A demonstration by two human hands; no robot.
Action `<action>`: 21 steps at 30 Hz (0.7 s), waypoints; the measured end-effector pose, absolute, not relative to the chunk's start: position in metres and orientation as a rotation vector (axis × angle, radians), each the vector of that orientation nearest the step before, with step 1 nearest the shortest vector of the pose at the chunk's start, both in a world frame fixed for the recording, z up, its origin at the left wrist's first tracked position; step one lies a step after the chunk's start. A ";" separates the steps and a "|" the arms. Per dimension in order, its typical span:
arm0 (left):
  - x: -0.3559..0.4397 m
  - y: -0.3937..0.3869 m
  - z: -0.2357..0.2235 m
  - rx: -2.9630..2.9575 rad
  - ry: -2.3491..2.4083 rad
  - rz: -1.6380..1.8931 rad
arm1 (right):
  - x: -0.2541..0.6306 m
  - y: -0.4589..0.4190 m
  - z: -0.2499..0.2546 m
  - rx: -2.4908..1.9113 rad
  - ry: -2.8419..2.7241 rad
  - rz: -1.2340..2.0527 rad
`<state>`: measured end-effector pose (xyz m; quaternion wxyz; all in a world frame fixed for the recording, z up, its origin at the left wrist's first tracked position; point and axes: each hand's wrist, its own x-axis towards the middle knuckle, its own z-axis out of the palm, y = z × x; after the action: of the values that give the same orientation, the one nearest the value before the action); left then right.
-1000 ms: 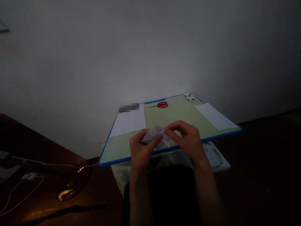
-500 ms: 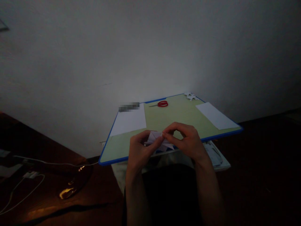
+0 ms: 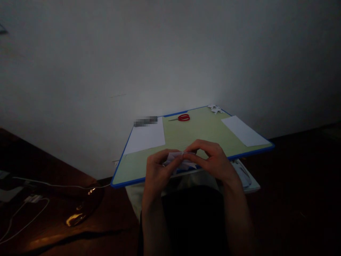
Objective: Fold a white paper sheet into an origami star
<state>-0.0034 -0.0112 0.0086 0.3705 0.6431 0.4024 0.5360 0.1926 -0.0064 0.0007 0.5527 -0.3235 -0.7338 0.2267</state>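
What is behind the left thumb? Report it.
Folded white paper shows above and below the thumb of the left hand; the part directly behind the thumb is covered, unseen.

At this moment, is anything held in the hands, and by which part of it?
Yes, a folded white paper: the left hand holds its left side between thumb and fingers; the right hand pinches near its upper edge.

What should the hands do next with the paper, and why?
Maybe the right hand should press along the top edge of the folded paper, while the left hand steadies it. Both hands pinch it there, but a pointed flap sticks out below.
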 end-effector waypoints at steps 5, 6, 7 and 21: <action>-0.005 -0.010 0.009 1.731 1.066 1.275 | 0.197 -0.008 0.001 -0.780 -1.845 0.466; -0.005 -0.010 0.008 1.750 1.086 1.261 | 0.197 -0.008 0.001 -0.790 -1.859 0.452; -0.005 -0.010 0.008 1.765 1.102 1.251 | 0.197 -0.008 0.000 -0.798 -1.870 0.437; -0.005 -0.008 0.003 1.687 1.109 1.255 | 0.188 -0.002 -0.005 -0.808 -1.832 0.377</action>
<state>-0.0052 -0.0082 0.0027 0.3729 0.6584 0.4330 0.4899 0.1879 -0.0025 -0.0045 0.5246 -0.3376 -0.7655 0.1576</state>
